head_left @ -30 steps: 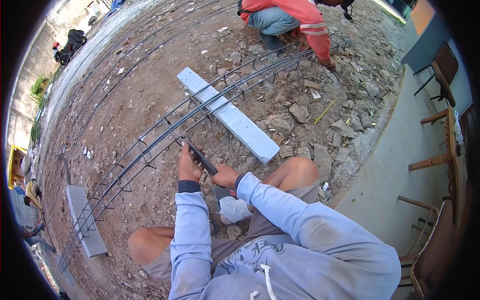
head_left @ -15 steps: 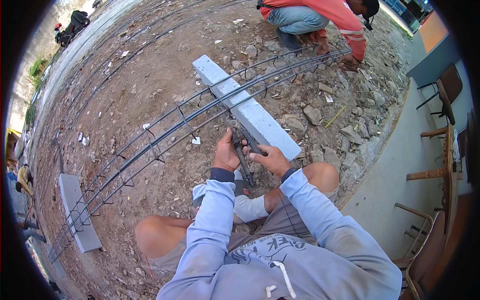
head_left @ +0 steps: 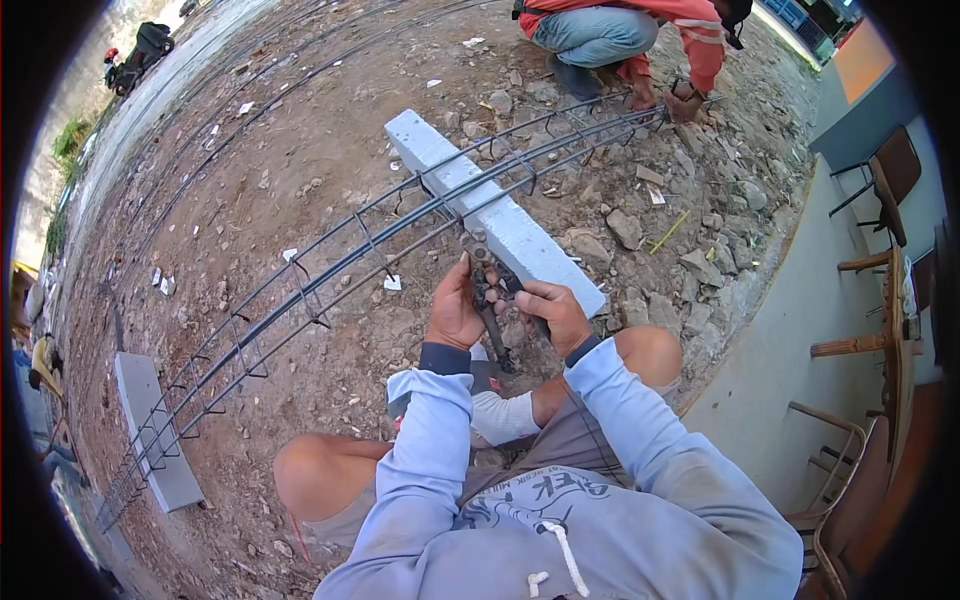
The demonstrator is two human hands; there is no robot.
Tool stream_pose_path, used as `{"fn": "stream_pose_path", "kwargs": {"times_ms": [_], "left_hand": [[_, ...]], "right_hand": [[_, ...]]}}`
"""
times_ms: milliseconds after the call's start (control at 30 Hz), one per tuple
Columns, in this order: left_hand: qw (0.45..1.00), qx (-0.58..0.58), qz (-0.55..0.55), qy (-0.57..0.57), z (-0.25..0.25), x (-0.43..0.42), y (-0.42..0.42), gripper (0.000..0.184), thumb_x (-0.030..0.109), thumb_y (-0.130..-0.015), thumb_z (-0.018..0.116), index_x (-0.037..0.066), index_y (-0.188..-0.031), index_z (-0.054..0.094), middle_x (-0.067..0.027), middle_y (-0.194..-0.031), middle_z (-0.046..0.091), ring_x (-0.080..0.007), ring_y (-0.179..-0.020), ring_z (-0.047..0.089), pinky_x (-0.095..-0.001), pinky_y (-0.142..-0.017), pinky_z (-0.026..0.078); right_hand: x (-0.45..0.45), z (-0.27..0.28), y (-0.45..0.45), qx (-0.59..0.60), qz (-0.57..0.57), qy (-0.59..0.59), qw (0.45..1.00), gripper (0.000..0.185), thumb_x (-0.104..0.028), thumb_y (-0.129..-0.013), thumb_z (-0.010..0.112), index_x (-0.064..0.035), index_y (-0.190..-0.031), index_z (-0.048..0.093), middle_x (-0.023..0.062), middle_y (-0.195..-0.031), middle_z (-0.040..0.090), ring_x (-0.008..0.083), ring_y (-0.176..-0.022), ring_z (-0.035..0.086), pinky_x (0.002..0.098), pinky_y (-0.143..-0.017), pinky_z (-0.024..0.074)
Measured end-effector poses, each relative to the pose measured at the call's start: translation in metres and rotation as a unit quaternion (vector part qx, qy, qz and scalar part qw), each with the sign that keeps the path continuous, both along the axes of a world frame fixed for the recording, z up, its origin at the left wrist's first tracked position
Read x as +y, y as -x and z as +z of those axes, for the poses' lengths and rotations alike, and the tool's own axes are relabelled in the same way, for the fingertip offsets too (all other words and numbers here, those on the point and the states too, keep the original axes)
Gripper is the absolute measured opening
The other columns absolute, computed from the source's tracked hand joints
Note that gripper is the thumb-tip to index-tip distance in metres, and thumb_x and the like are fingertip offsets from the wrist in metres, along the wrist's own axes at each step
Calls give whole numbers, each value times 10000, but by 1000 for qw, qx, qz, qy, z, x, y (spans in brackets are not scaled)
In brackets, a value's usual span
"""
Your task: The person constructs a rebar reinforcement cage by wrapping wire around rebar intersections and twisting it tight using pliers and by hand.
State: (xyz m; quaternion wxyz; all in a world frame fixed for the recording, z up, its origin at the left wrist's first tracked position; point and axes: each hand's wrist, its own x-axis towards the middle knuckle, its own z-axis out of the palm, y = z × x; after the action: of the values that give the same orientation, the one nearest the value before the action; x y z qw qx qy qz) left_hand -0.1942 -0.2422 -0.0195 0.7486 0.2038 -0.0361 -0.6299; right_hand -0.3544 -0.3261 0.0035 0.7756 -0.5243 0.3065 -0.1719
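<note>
My left hand [head_left: 457, 308] is closed around one dark handle of what looks like a pair of pincers [head_left: 489, 312]. My right hand [head_left: 555, 312] grips the tool's other handle, thumb on top. The tool's head lies just below a rebar cage [head_left: 365, 240] of long bars and bent stirrups; I cannot tell whether its jaws touch the steel. Under the cage is a pale grey block [head_left: 530, 250], close beyond my right hand.
A second grey block [head_left: 158, 430] supports the cage at the left. At the cage's far end a co-worker in red [head_left: 690, 50] crouches with both hands at the bars. Broken stones [head_left: 625, 229] litter the ground. Chairs [head_left: 890, 185] stand on the floor at right.
The pincers' head has come further into view, and the tool has turned a little between my hands. The co-worker's hands have shifted slightly at the bar ends.
</note>
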Motion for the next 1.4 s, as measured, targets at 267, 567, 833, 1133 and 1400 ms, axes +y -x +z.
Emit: {"fn": "stream_pose_path", "kwargs": {"times_ms": [267, 567, 833, 1133, 1400], "left_hand": [[965, -95, 50, -241, -30, 7, 6, 211, 293, -923, 530, 88, -919, 582, -36, -800, 638, -141, -615, 600, -347, -593, 530], [929, -189, 106, -301, -36, 12, 13, 212, 280, -921, 542, 81, -937, 614, 6, -740, 586, -100, -604, 580, -261, -541, 515], [924, -223, 113, -290, -22, 1, 4, 182, 242, -914, 574, 71, -963, 610, 0, -746, 599, -99, -619, 601, -244, -557, 527], [856, -411, 101, -296, -8, -37, -44, 234, 261, -886, 612, 40, -955, 645, -40, -780, 646, -124, -677, 617, -261, -611, 503], [544, -713, 89, -432, 1, -65, -85, 361, 421, -829, 597, 80, -891, 698, -154, -876, 681, -337, -853, 641, -427, -774, 470]], "right_hand": [[-41, 17, 2, -17, -17, -19, 1000, 269, -272, -888, 592, -6, -913, 627, -1, -665, 547, 69, -511, 499, 223, -450, 374], [-109, -9, 13, 369, 72, 509, 774, 306, -339, -849, 594, -41, -865, 664, 136, -818, 599, 306, -789, 599, 418, -710, 478], [-51, -10, -4, 292, -47, 551, 780, 402, -286, -870, 568, 16, -1136, 546, 237, -1124, 532, 390, -1069, 519, 452, -891, 434], [8, -8, -46, 102, -15, 57, 993, 285, -175, -908, 524, 11, -1113, 590, 38, -667, 601, 84, -491, 536, 213, -430, 422], [-6, -81, -62, 255, -104, 232, 933, 248, -204, -812, 567, -47, -960, 688, 170, -823, 677, 280, -754, 659, 369, -693, 514]]}}
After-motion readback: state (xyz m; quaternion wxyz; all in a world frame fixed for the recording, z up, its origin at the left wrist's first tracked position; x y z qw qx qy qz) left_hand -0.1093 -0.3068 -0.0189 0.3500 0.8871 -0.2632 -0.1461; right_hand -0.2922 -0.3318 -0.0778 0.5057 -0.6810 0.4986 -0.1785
